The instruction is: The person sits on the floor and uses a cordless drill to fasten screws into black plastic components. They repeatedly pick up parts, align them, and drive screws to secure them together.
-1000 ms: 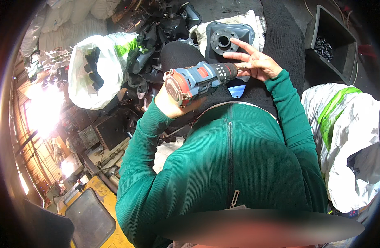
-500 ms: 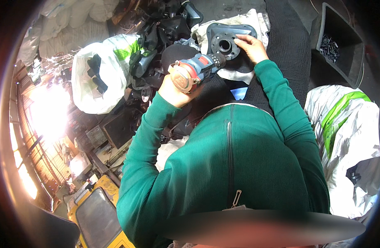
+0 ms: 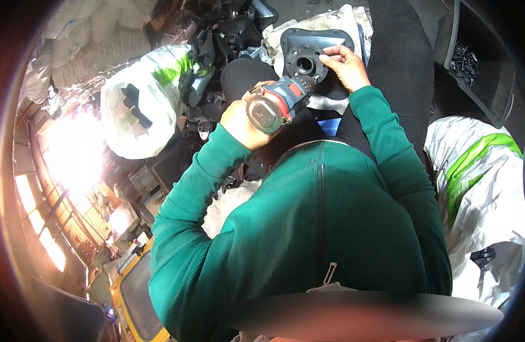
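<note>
While the dark plastic part (image 3: 311, 50) lies on a white cloth (image 3: 275, 43) between the person's dark trouser legs (image 3: 398, 60), its round collar with the hole faces up. The right hand (image 3: 351, 72) has its fingertips at the right edge of that collar; I cannot tell whether its grip is clamped on anything there. The left hand (image 3: 243, 123) has its grip clamped around a blue and red drill (image 3: 290, 91), whose front end points far and right, over the near edge of the collar; whether it touches is hidden. Something blue (image 3: 329, 126) shows on the near side of the part. To the far left sits a heap of dark parts (image 3: 210, 48), and nearer beside it a white bag (image 3: 151, 135) with dark pieces (image 3: 134, 107) inside. To the far right stands a dark bin (image 3: 505, 91) with screws (image 3: 463, 64), and nearer on that side another white bag (image 3: 490, 196) with a green stripe
</note>
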`<state>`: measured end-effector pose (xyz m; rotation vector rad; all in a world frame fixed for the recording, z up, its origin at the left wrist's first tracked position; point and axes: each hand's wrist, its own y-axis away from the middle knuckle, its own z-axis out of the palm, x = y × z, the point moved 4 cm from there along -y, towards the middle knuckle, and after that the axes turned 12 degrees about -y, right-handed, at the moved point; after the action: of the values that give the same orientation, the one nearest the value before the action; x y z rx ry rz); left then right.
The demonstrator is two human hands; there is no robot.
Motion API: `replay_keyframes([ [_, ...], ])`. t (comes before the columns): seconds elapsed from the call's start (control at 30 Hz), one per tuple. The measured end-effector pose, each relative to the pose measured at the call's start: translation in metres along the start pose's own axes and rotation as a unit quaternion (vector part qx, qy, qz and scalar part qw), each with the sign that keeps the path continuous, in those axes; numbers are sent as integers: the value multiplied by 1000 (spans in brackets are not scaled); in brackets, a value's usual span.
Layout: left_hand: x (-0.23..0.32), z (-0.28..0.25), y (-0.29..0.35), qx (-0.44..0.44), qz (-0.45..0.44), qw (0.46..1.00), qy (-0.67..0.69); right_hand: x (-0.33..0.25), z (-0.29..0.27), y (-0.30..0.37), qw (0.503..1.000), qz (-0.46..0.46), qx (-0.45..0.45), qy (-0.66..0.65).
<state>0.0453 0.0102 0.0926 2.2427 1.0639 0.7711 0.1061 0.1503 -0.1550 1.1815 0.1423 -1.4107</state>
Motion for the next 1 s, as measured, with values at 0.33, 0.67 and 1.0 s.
replay_keyframes([
  [0.33,11,1,-16,-14,-13,999,-49,-1,2,7,999,40,20,-3],
  [0.67,-36,29,-18,42,121,968,-217,-11,8,8,994,-1,32,103],
  [1.0,-33,26,37,235,161,941,-182,-156,-25,109,843,-420,218,255],
])
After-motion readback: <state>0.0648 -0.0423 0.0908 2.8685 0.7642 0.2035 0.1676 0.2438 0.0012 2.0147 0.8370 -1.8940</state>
